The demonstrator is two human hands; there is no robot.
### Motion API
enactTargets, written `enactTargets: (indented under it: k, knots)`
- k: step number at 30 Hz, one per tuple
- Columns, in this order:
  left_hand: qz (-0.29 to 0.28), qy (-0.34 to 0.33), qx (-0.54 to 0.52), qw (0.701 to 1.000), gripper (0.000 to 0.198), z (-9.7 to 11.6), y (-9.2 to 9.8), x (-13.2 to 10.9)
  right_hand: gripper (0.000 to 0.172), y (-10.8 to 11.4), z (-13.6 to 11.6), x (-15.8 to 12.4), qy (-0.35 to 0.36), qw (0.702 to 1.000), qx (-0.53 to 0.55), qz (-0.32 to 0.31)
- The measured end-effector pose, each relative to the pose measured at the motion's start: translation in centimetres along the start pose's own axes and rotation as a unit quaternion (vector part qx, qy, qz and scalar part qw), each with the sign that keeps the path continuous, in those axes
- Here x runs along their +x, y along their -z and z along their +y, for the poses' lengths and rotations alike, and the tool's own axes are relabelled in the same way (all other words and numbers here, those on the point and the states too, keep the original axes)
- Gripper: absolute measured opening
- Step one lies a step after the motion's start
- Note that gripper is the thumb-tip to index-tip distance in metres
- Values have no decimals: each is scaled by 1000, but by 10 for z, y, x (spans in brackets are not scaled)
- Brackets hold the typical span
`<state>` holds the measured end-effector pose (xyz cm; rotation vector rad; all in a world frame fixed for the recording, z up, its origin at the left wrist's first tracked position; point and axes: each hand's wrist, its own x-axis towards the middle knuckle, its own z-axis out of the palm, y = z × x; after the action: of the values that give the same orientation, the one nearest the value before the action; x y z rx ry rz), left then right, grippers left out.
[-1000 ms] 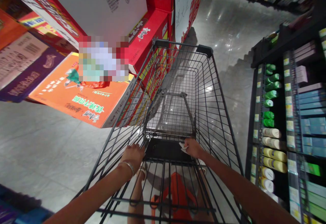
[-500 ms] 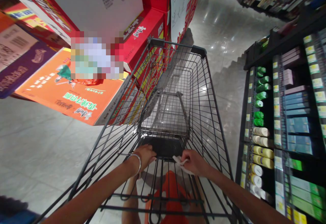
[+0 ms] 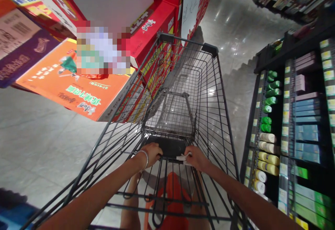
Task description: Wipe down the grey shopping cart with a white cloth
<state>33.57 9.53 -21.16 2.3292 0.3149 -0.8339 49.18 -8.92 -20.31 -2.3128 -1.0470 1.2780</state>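
A black wire shopping cart [image 3: 209, 94] stands in front of me with nothing in its basket. My left hand [image 3: 151, 152], with a silver bangle on the wrist, grips the cart's black handle bar [image 3: 170, 146] at its left end. My right hand [image 3: 195, 157] grips the same bar at its right end and also pinches a small white paper slip [image 3: 182, 158] against it. The folded child seat [image 3: 170, 115] sits just beyond the handle.
Stacked cartons rise at left, an orange box [image 3: 78, 90] nearest, with red boxes [image 3: 154, 31] touching the cart's left side. A dark shelf of green and yellow bottles [image 3: 269, 118] and boxed goods lines the right. Glossy grey floor [image 3: 235, 24] runs ahead between them.
Both hands shifted inward along the handle bar from its outer parts toward the middle. The cart and view swung slightly; the cartons at left now sit closer to the cart.
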Motion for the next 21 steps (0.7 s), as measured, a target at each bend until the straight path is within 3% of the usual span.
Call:
enactTargets:
  k: [4,10,15,21]
  knots:
    - [2,1,-7,1000,22,-1,3,0,28,0,8,25,-64,996,-67,-2]
    - [1,-6,-14,1000,22,-4,4,0,33,16,29,54,-139,983,-112,31]
    - [-9,-7,-22,1000,20,-4,7,1,37,9,38,49,-144,983,-115,0]
    - [-10,4,-33,999,13,-4,7,1,37,5,25,38,-116,983,-125,-64]
